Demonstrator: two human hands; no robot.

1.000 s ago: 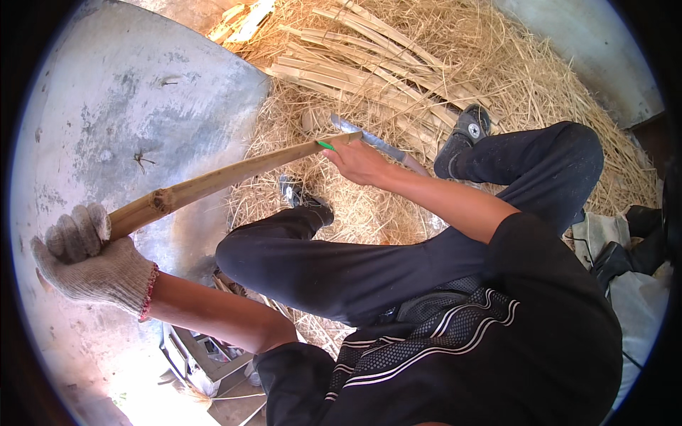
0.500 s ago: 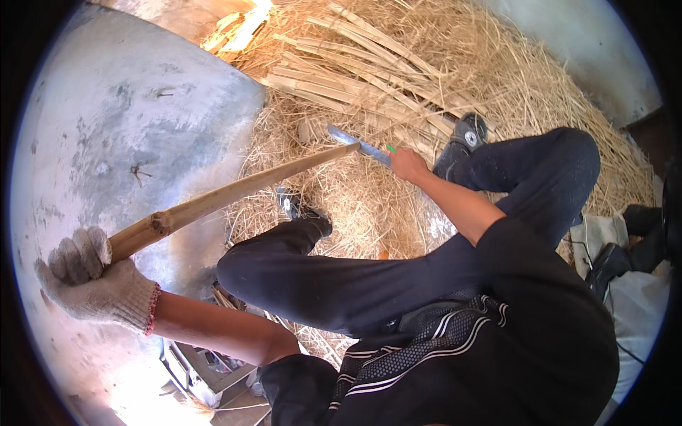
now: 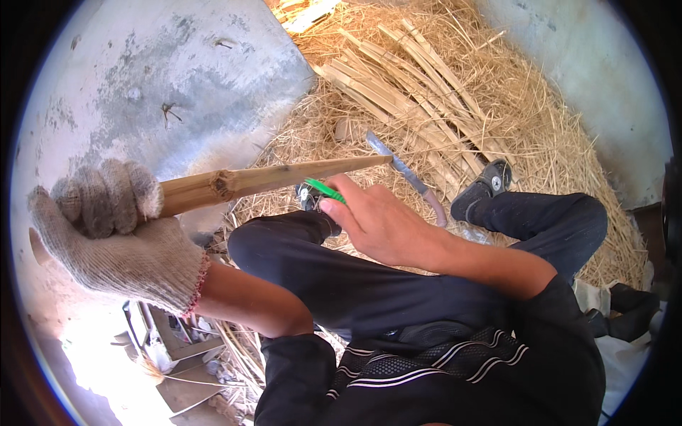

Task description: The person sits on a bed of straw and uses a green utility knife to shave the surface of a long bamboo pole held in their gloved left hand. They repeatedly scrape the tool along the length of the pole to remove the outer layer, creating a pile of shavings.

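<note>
Left grip (image 3: 121, 245) (gloved): grasping bamboo piece (image 3: 284, 175) | right grip (image 3: 383, 224): grasping green object (image 3: 325, 189)

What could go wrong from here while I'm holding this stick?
First, your right hand is bare beside the bamboo stick, so a splinter might catch it; only your left hand wears a glove.
Second, a long knife lies on the straw near your right shoe, so shifting that foot could knock it.
Third, your right hand holds a green object; if it has an edge, which I can't see, a slip might cut you.
</note>
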